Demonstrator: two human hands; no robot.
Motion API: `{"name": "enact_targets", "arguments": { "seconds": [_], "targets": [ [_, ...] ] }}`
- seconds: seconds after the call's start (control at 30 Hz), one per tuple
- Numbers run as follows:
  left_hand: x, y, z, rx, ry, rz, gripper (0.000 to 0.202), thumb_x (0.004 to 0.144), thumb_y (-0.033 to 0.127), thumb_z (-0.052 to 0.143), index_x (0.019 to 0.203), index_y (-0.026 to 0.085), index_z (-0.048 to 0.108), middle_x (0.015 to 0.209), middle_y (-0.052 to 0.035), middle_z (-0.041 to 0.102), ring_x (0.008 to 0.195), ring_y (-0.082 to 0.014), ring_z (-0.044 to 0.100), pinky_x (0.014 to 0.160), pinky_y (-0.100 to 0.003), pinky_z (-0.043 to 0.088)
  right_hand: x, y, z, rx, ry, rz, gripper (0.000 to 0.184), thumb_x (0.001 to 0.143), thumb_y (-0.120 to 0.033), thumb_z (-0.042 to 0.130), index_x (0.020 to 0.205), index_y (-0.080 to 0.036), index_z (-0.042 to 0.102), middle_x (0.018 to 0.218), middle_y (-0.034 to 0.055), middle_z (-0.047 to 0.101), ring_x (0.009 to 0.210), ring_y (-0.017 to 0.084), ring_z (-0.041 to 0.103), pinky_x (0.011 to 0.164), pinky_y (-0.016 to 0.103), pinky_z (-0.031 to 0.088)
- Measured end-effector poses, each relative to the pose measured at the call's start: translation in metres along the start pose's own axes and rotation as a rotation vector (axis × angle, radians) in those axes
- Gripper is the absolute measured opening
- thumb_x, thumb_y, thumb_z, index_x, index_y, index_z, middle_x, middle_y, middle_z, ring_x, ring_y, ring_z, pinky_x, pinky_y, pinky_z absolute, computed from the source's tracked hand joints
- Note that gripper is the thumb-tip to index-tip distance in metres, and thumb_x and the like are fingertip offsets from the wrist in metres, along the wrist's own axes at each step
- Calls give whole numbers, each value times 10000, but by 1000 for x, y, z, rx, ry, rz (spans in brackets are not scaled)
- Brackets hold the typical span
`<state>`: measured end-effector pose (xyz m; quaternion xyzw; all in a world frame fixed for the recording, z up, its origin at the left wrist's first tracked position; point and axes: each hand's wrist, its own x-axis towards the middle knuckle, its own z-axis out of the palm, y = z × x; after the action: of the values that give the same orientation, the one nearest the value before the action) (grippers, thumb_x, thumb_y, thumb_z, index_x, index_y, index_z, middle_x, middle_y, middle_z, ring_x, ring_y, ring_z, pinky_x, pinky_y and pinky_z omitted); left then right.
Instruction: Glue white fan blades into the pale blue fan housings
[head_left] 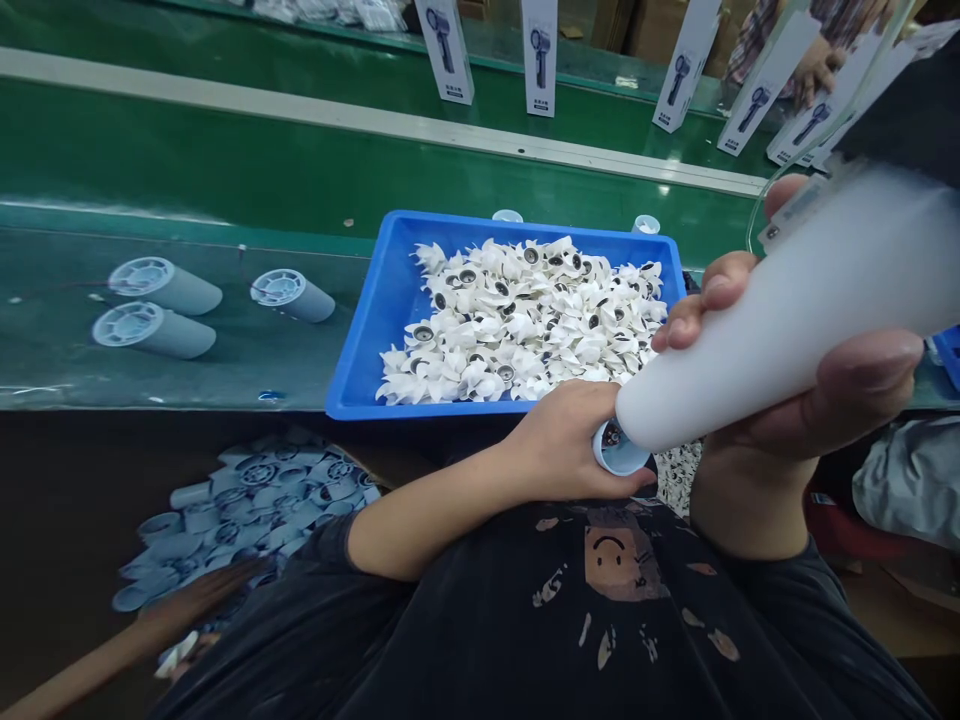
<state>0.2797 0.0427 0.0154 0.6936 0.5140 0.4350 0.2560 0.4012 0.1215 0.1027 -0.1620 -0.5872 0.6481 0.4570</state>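
Note:
My left hand (574, 440) is wrapped around a light blue fan housing (621, 462), whose open end faces up close to my body. Dark parts show inside that opening. Gripped in my right hand (750, 400) is a thick white cylinder (787, 310), tilted down to the left. Its rounded lower end is at the housing's opening; whether it touches cannot be made out. Its upper end meets a blurred dark part. Beyond both hands lies a blue tray (351, 375) heaped with white fan impellers (517, 320), several showing dark ring-shaped hubs.
Light blue housings (172, 285) lie on the glass-topped bench at left. A heap of housings (247, 500) lies below, with another person's arm (172, 605) beside it. White fan boxes (540, 60) stand beyond the green conveyor (262, 160). Another person's hand (817, 70) is far right.

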Motion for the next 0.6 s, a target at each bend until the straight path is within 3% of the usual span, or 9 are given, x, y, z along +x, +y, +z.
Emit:
{"name": "enact_targets", "arguments": {
  "seconds": [0.23, 0.4, 0.47, 0.53, 0.6],
  "targets": [
    [2, 2, -1, 24, -59, -49, 371, 680, 445, 794, 902, 198, 630, 856, -26, 698, 787, -218, 648, 686, -303, 469, 1, 4, 1, 110, 25, 27, 597, 674, -519, 817, 1180, -310, 582, 828, -47, 597, 664, 133, 614, 624, 275, 545],
    [-5, -10, -21, 126, -230, -148, 753, 650, 465, 846, 1300, 218, 559, 1049, -81, 736, 912, -296, 689, 777, -378, 523, 2, 8, -24, 22, 87, -24, 621, 564, -596, 854, 1071, -304, 647, 849, -20, 637, 677, 168, 641, 598, 295, 575],
    [-17, -28, -36, 208, -138, -173, 762, 685, 467, 816, 1350, 229, 532, 1091, -93, 734, 994, -318, 684, 867, -430, 524, 4, 11, -40, -14, 144, -65, 656, 537, -579, 872, 1084, -288, 657, 825, -19, 656, 656, 172, 651, 576, 295, 579],
    [-30, -50, -52, 260, 84, -213, 650, 720, 501, 767, 1283, 235, 580, 1105, -95, 732, 1046, -320, 675, 940, -458, 509, 3, 16, -55, -88, 190, -99, 686, 539, -557, 871, 1121, -270, 647, 834, -7, 669, 649, 181, 662, 577, 310, 583],
    [-38, -70, -64, 271, 312, -274, 571, 711, 544, 743, 1171, 227, 625, 1075, -92, 736, 1045, -322, 678, 950, -462, 515, -1, 23, -65, -221, 297, -219, 702, 570, -610, 826, 1158, -286, 617, 966, 24, 670, 747, 210, 688, 643, 351, 588]
  ]
}}
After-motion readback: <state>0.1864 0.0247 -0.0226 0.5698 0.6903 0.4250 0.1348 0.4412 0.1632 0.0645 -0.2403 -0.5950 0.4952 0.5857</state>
